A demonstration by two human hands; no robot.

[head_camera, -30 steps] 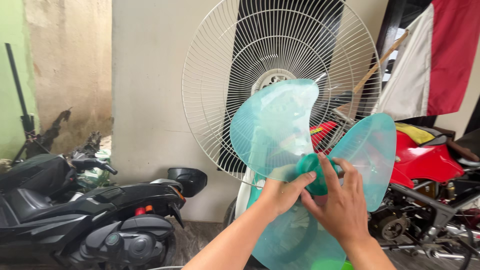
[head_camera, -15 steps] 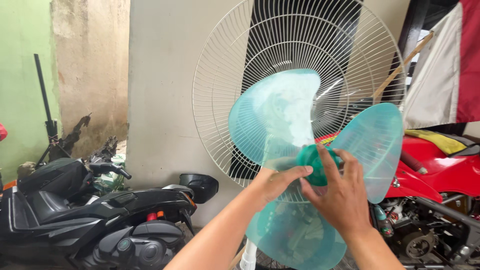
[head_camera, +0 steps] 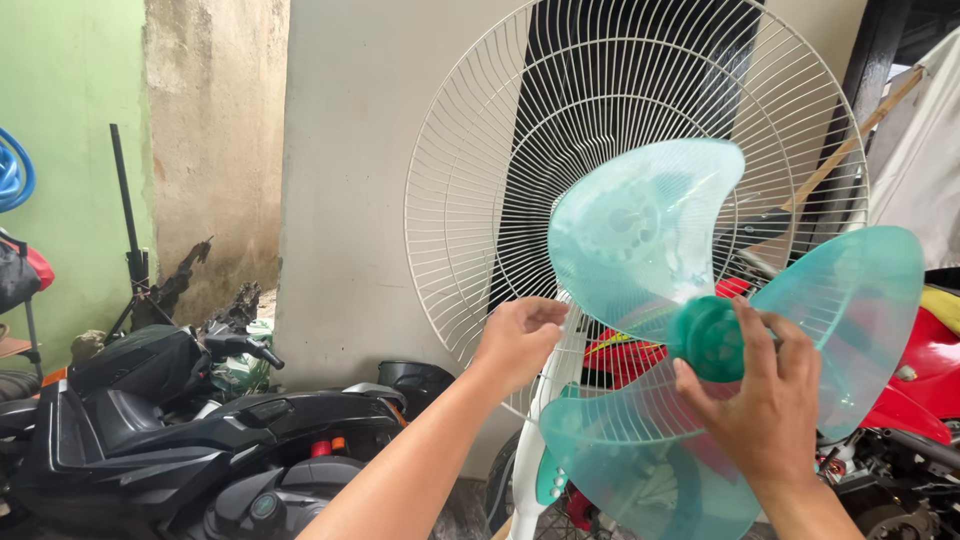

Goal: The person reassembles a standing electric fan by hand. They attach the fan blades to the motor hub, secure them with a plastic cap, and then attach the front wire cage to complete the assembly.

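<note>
Fan blade (head_camera: 700,330) before grille (head_camera: 520,150); scooter (head_camera: 190,440) left (below both).

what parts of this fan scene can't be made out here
Head view:
- Fan motor and shaft: hidden behind the green blade.
- Right hand palm and its grip on the hub: seen only from the back.
- Fan stand: base cut off by the bottom edge.
- Red motorbike: mostly behind the blade.

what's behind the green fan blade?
Behind the translucent green fan blade stands the white wire guard, visible through the plastic. The right hand grips the hub, covering its lower part; the motor shaft cannot be seen.
</note>
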